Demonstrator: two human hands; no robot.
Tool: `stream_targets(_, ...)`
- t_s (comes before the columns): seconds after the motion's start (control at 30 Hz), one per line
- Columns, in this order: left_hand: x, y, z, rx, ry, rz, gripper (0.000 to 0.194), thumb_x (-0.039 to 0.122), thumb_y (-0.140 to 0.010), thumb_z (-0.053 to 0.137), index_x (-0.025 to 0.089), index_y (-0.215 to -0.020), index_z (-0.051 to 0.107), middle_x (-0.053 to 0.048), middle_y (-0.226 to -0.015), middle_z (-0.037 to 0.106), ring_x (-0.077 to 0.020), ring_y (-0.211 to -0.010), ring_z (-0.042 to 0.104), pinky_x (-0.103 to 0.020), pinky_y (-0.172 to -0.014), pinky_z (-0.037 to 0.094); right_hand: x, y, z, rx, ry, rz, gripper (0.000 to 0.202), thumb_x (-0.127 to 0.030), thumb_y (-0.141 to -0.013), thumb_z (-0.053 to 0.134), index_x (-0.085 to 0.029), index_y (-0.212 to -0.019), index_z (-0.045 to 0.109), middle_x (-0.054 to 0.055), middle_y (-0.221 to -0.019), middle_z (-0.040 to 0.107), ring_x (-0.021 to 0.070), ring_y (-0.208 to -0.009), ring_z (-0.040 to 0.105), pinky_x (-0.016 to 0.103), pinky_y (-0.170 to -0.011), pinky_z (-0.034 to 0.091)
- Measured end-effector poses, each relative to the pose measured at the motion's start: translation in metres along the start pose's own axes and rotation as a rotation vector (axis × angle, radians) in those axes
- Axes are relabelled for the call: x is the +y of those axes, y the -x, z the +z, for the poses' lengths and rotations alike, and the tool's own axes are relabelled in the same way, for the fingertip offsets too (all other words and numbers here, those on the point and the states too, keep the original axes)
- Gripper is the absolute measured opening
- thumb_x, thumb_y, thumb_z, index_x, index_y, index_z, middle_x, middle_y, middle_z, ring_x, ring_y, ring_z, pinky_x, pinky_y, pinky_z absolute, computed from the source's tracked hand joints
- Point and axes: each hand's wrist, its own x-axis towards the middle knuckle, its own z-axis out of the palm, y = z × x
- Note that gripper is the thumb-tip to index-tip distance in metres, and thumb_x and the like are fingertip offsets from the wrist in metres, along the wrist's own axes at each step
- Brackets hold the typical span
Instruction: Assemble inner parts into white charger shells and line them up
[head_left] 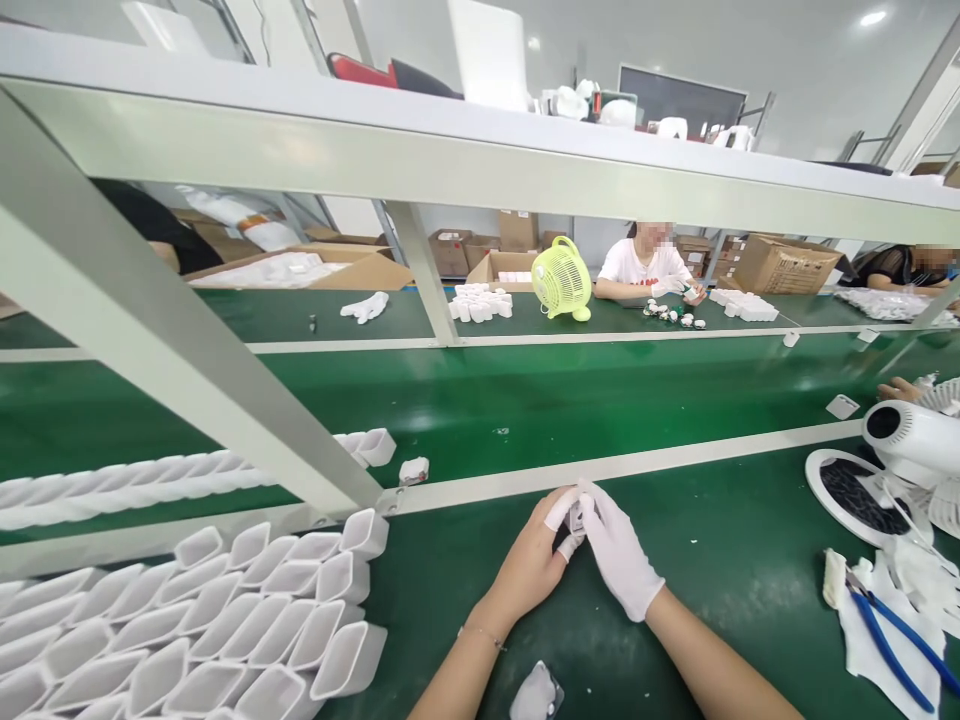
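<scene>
My left hand (531,552), with white covers on some fingertips, is closed around a small white and grey plastic part (576,518). My right hand (619,560), in a white glove, meets it from the other side with its fingers pressed against the same part. Fingers hide most of the piece, so its exact kind cannot be made out. Below my hands, near the bottom edge, a white piece with a clear rim (536,692) lies on the green bench (720,600).
Rows of white hollow housings (225,610) crowd the left. A slanted metal post (187,300) rises there. Blue-handled pliers (892,640) and a white fan (892,440) stand right. Across the green belt (600,385), a co-worker (645,265) sits near a lime-green fan (561,280).
</scene>
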Motion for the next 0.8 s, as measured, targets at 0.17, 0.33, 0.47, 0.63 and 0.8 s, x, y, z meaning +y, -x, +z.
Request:
stream_targets(0.17,0.006,0.002,0.005,0.062,-0.127,0.051,0.059,0.008,-0.082,0.047,0.024,-0.136,0.032,-0.012,-0.129,0.044,-0.0235,-0.12,0.044,-0.042,-0.101,0.041,0.005,-0.004,0.005,-0.009,-0.211,0.115,0.053,-0.034,-0.078,0.06,-0.019,-0.127,0.047,0.009,-0.117,0.058,0.0196,-0.1,0.058,0.035,-0.088,0.047)
stream_targets(0.33,0.009,0.002,0.007,0.239,-0.091,0.053,0.055,0.023,-0.089,0.049,0.026,-0.138,0.025,-0.012,-0.125,0.043,-0.0177,-0.102,0.054,-0.033,-0.086,0.05,0.005,-0.018,-0.009,-0.057,-0.937,0.266,0.044,-0.037,-0.066,0.065,-0.014,-0.102,0.057,0.009,-0.082,0.063,0.0168,-0.066,0.057,0.025,-0.05,0.041)
stream_targets(0.47,0.005,0.0,0.004,0.323,-0.127,0.024,0.047,0.023,-0.092,0.044,0.022,-0.136,0.028,-0.013,-0.118,0.046,-0.0144,-0.089,0.055,-0.03,-0.077,0.05,-0.002,-0.02,-0.025,-0.026,-0.985,0.302,0.031,-0.033,-0.065,0.052,-0.016,-0.089,0.057,0.0,-0.059,0.049,0.0102,-0.047,0.042,0.02,-0.042,0.025)
stream_targets(0.63,0.001,-0.002,0.003,0.355,-0.124,-0.021,0.043,0.024,-0.092,0.042,0.02,-0.133,0.031,-0.012,-0.114,0.048,-0.0139,-0.086,0.055,-0.028,-0.073,0.05,-0.011,-0.017,-0.031,-0.029,-0.869,0.283,0.026,-0.035,-0.062,0.042,-0.017,-0.078,0.052,-0.002,-0.05,0.035,0.0085,-0.039,0.025,0.022,-0.042,0.018)
stream_targets(0.8,0.0,-0.001,0.006,0.31,-0.089,-0.071,0.042,0.025,-0.091,0.042,0.019,-0.132,0.033,-0.012,-0.117,0.047,-0.0145,-0.09,0.054,-0.031,-0.079,0.049,-0.008,-0.018,-0.028,0.071,-0.49,0.233,0.037,-0.049,-0.072,0.047,-0.016,-0.084,0.054,-0.002,-0.057,0.04,0.0086,-0.043,0.027,0.023,-0.042,0.021)
